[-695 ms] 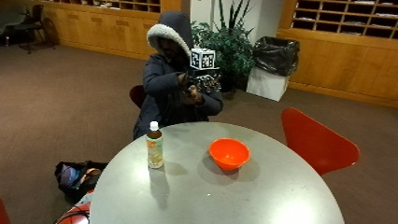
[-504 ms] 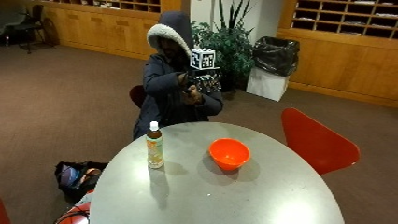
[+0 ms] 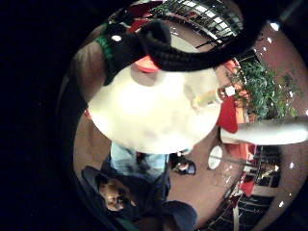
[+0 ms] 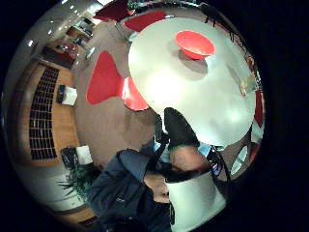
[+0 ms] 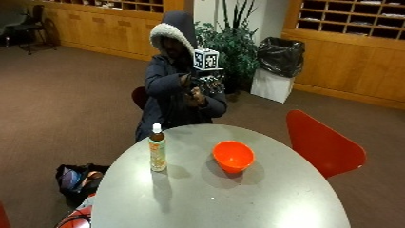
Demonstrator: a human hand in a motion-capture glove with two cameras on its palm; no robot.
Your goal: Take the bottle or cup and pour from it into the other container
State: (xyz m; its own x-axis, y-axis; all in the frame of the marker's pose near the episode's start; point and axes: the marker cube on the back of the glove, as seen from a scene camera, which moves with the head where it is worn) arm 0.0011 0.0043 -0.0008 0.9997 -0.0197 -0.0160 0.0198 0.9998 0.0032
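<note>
Your black-gloved right hand point(image 5: 201, 85) is raised in front of your chest, close to your bare hand, well back from the round pale-grey table point(image 5: 265, 204) and holding none of the task's things. Whether its fingers are curled or straight I cannot tell; they are too small and dark against your jacket.

The tall clear plastic bottle with a white screw cap and amber liquid point(image 5: 157, 147) stands upright near the table edge, ahead of and below your fingers. The shallow orange plastic bowl point(image 5: 233, 156) sits beside it, apart from it, mouth up.

The step in hand looks like the reach, so lower the hand towards the bottle and wrap your fingers round its mid-body, below the shoulder, thumb opposite. The bottle is narrow and tall, so it will likely tip if you nudge it from the side; close on it squarely. Its label looks smooth and could slip. The cap appears to be on, which pouring would have to deal with. The bowl is wide and glossy with a rounded wall, a forgiving target, though probably light enough to slide.
</note>
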